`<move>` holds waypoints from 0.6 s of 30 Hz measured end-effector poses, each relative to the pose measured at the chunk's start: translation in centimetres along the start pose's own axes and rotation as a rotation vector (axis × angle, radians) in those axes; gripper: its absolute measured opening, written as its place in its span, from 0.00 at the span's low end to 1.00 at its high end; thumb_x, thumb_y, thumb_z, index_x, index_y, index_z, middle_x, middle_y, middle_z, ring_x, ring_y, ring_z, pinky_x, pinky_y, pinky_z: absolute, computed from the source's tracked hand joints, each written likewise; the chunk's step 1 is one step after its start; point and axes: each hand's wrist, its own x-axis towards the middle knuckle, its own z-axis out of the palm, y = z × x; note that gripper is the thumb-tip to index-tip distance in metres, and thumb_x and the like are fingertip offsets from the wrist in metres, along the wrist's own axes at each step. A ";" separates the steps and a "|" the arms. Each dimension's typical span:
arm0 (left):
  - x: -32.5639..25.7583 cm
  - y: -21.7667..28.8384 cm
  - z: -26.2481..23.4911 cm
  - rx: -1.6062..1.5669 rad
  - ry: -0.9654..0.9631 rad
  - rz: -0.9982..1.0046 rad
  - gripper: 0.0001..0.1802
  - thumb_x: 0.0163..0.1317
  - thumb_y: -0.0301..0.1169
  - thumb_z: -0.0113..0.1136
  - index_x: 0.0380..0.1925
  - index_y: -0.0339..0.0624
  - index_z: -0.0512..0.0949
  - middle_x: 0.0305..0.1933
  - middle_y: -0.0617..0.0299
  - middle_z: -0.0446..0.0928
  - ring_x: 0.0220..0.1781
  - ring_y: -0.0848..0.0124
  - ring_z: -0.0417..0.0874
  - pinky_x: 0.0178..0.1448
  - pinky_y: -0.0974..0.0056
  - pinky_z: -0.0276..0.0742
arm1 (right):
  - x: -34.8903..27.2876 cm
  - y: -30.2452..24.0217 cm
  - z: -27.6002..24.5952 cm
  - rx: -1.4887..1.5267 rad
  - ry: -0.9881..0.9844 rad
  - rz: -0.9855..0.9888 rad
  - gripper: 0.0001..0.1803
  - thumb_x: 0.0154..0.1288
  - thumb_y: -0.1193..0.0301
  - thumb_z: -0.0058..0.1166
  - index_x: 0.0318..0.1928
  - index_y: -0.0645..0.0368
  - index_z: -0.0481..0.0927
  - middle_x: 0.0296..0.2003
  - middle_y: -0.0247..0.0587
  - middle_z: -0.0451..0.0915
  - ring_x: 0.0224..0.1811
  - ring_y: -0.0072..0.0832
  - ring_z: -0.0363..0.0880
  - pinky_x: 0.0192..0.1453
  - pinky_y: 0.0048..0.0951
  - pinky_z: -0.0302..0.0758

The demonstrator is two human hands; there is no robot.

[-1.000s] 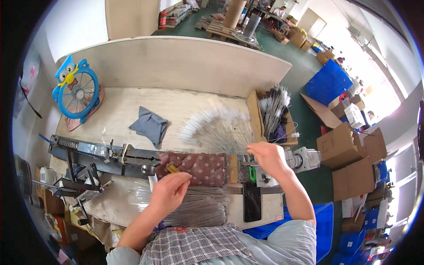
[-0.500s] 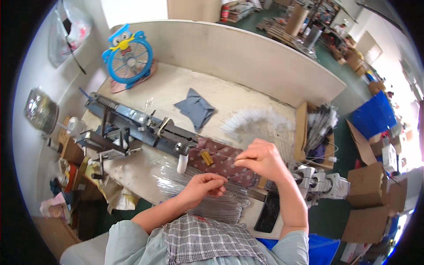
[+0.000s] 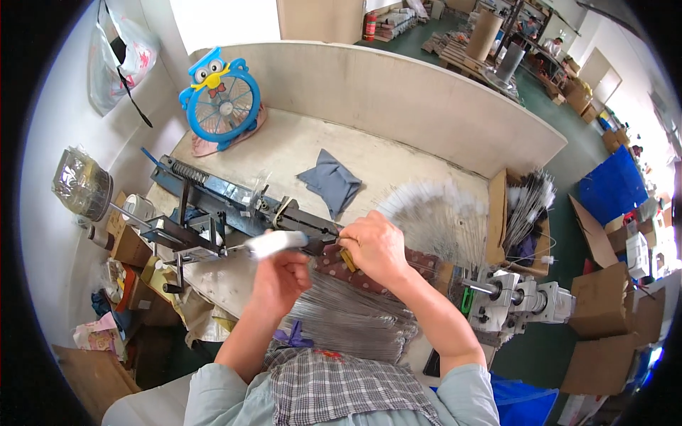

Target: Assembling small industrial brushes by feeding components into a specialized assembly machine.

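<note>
My left hand (image 3: 278, 281) is closed on a thin stick with a white fluffy tip (image 3: 275, 243) that points left over the dark metal machine (image 3: 227, 206). My right hand (image 3: 375, 247) rests fingers-down on a brown dotted cloth pad (image 3: 415, 264), pinching something small by the machine's end; what it pinches is hidden. A thick bundle of thin grey wires (image 3: 348, 319) lies just below both hands at the table's near edge. A fan of white-tipped sticks (image 3: 440, 213) spreads out beyond my right hand.
A grey folded cloth (image 3: 331, 182) lies mid-table. A blue owl-shaped fan (image 3: 219, 99) stands at the back left against the curved board wall. A cardboard box of tipped sticks (image 3: 526, 213) sits at the right, a silver motor unit (image 3: 522, 302) below it. Clutter fills the left floor.
The view has swung left and nearer. My left hand has risen from the wire bundle holding a white-tipped stick toward the machine. My right hand has stayed on the dotted pad.
</note>
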 end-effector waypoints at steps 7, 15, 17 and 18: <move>4.9 -2.7 -2.7 1.539 0.041 0.073 0.30 0.45 0.60 0.63 0.23 0.40 0.84 0.21 0.55 0.80 0.26 0.67 0.82 0.36 0.64 0.76 | 0.6 -0.4 -0.1 -0.091 0.017 0.024 0.03 0.50 0.70 0.58 0.26 0.52 0.83 0.25 0.30 0.80 0.35 0.32 0.74 0.38 0.32 0.73; 4.4 -5.5 -1.7 0.536 -0.197 0.149 0.14 0.58 0.34 0.59 0.36 0.32 0.75 0.33 0.56 0.79 0.36 0.74 0.79 0.38 0.67 0.75 | -1.8 -1.1 -3.1 -0.115 0.251 -0.179 0.08 0.51 0.74 0.57 0.35 0.57 0.81 0.29 0.35 0.79 0.37 0.35 0.76 0.39 0.33 0.75; 4.4 -7.0 -1.6 0.401 -0.156 0.117 0.11 0.56 0.30 0.59 0.34 0.34 0.74 0.31 0.57 0.79 0.35 0.75 0.79 0.36 0.68 0.75 | -3.7 -1.1 -3.4 -0.062 0.251 -0.161 0.08 0.51 0.75 0.60 0.35 0.58 0.81 0.30 0.37 0.80 0.35 0.35 0.78 0.38 0.32 0.76; 4.5 -7.4 -1.4 0.255 -0.124 0.079 0.08 0.54 0.27 0.59 0.31 0.35 0.74 0.29 0.57 0.79 0.33 0.76 0.79 0.35 0.68 0.75 | -4.8 -1.1 -3.4 -0.023 0.243 -0.141 0.09 0.50 0.75 0.62 0.35 0.59 0.82 0.30 0.38 0.81 0.34 0.35 0.79 0.37 0.32 0.76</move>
